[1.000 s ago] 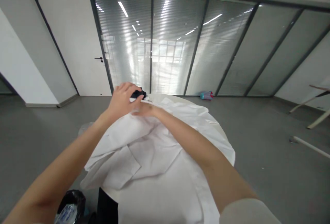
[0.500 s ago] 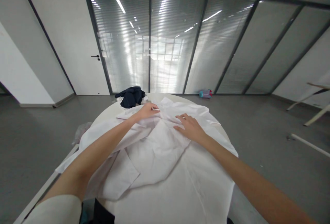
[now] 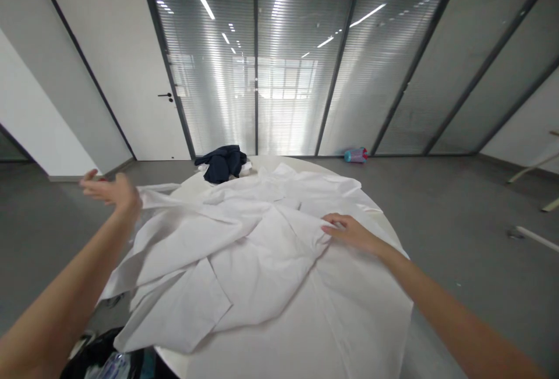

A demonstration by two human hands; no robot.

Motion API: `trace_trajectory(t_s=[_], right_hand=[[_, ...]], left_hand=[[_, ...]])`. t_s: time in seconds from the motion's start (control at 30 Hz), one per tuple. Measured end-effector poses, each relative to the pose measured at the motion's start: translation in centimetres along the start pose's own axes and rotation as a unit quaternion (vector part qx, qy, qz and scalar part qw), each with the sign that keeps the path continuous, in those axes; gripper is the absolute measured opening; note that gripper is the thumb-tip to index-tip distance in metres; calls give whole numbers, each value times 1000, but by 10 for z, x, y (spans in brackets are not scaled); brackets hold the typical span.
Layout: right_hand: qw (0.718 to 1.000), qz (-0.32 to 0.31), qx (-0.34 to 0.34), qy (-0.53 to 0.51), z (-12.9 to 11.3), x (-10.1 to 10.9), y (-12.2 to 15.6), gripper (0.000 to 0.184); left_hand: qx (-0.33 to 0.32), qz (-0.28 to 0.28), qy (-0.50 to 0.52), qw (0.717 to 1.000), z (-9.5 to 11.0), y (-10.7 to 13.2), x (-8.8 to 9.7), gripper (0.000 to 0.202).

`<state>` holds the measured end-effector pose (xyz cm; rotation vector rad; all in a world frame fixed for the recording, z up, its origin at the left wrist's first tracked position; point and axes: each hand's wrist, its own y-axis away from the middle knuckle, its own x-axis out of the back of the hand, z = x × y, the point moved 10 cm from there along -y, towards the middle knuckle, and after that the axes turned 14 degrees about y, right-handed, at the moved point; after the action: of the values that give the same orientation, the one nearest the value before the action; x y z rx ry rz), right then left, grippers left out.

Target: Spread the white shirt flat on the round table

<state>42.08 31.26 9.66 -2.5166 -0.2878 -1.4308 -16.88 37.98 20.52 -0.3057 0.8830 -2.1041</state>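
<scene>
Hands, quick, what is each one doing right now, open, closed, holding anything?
Left hand: raised off the table's left side, gripping the end of a white shirt sleeve.
Right hand: open, resting flat on the shirt.

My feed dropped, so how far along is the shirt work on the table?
Done: the white shirt lies across the round table, though creased. In hand: the left hand pulls a sleeve out sideways while the right hand presses the cloth flat. Left: folds remain bunched; the dark garment lies untouched.
</scene>
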Motion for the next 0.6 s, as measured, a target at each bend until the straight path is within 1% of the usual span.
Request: trace_trajectory(t_s=[0.03,0.07,0.1,0.13,0.2,0.23,0.27,0.3,0.33,0.37,0.4,0.43,0.47,0.53,0.6], right_hand=[[999,-21,0,-26,-1,-1,-2,52],[998,-37,-4,-48,-1,-1,-6,56],[997,-42,-11,-60,1,1,-9,60],[997,-38,-18,-60,3,3,-14,62],[999,-30,-31,-33,9,6,-22,56],[998,-35,-41,-9,13,5,-24,49],[997,-50,-56,18,18,1,-26,44],[994,-69,-71,42,23,-4,-25,40],[991,-88,-83,61,27,-8,-24,38],[988,-105,-89,73,28,-12,-21,36],[986,-121,-86,78,27,-16,-17,36],[984,-138,-76,77,23,-20,-13,35],[984,-154,-60,72,18,-24,-9,35],[982,-171,-21,77,5,-27,-1,31],[980,-161,27,113,-7,-24,4,25]], left_hand=[[-9,59,-9,998,4,5,12,29],[-20,83,-15,996,10,11,12,31],[-38,58,-19,997,17,17,-4,29],[-55,1,-17,998,25,24,-31,25],[-72,-152,4,986,36,47,-102,15],[-70,-227,10,971,39,64,-138,12],[-62,-312,8,948,40,85,-175,11],[-42,-444,-19,895,36,117,-216,14],[-28,-541,-51,839,31,148,-245,18],[-21,-587,-66,807,28,171,-263,21],[-17,-621,-81,779,25,190,-276,25],[-17,-632,-88,770,22,202,-284,28],[-18,-635,-91,767,20,211,-289,32],[-19,-651,-92,753,15,224,-294,38],[-17,-667,-86,740,10,230,-293,43]])
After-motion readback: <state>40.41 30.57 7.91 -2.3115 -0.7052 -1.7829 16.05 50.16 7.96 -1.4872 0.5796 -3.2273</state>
